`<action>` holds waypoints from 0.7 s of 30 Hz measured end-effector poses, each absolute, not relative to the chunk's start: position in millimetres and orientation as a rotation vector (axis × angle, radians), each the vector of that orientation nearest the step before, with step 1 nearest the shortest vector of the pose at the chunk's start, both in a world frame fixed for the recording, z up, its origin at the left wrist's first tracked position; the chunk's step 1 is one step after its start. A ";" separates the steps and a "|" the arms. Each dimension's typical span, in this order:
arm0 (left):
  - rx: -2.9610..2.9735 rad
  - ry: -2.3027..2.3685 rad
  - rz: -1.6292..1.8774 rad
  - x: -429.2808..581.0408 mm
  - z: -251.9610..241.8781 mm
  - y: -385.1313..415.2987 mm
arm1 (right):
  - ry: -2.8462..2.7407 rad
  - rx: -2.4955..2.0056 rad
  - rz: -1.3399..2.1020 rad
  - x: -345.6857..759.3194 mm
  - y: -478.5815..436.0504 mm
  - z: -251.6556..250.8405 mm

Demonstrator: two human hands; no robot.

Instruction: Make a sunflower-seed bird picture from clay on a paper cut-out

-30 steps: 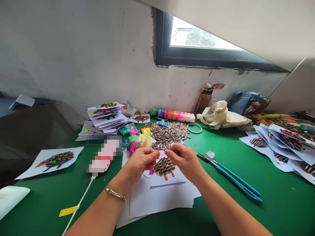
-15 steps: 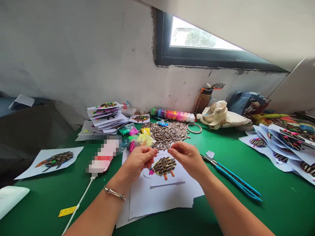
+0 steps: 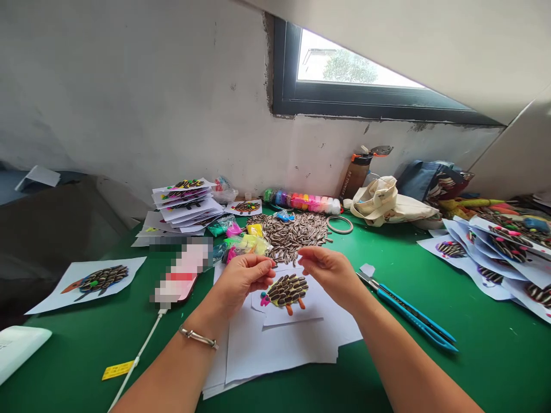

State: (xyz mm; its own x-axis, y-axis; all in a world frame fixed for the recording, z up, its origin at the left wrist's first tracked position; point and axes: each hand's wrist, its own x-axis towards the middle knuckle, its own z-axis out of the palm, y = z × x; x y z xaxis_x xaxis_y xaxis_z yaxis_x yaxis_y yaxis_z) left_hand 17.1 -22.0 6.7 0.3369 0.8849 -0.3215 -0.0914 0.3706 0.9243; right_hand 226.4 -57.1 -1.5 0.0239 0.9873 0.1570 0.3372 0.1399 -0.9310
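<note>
My left hand is closed in a pinch above the paper, with a tiny dark bit at its fingertips that I cannot make out. Facing it, my right hand has its fingers loosely curled, thumb and forefinger slightly apart, and nothing plainly shows between them. Below and between the hands lies a hedgehog-like picture, its body covered with striped sunflower seeds, with a pink and teal head and orange legs. It rests on white paper sheets. Just beyond the hands spreads a heap of sunflower seeds.
Bags of coloured clay lie left of the seeds, beside a paper stack. A pink phone-like object and finished picture lie left. Blue tweezers lie right, with a tape roll and more pictures beyond.
My right thumb and forefinger have parted a little, and that hand has shifted slightly right. My left hand stays pinched in nearly the same place. The picture lies unchanged.
</note>
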 end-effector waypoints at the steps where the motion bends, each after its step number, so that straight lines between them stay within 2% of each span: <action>1: 0.969 1.018 0.787 17.1 6.6 -22.2 | -1.488 -1.357 0.883 226.8 -56.4 -2.3; 10: 1.069 1.063 0.779 16.1 6.0 -20.8 | -1.663 -1.504 0.736 226.0 -58.7 3.8; 17: 1.014 1.052 0.761 18.5 4.7 -21.7 | -1.750 -1.467 0.878 224.5 -57.3 -1.0; 21: 1.129 1.076 0.776 16.1 0.9 -18.5 | -1.792 -1.594 0.730 224.0 -57.4 1.5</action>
State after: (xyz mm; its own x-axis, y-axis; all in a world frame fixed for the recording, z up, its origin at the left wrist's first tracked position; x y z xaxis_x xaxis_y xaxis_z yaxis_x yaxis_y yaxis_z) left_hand 16.1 -18.5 0.9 0.3214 0.9075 -0.2705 0.0291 0.2761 0.9607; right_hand 224.0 -57.4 1.5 -0.0757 0.9931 0.0898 0.6482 0.1174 -0.7524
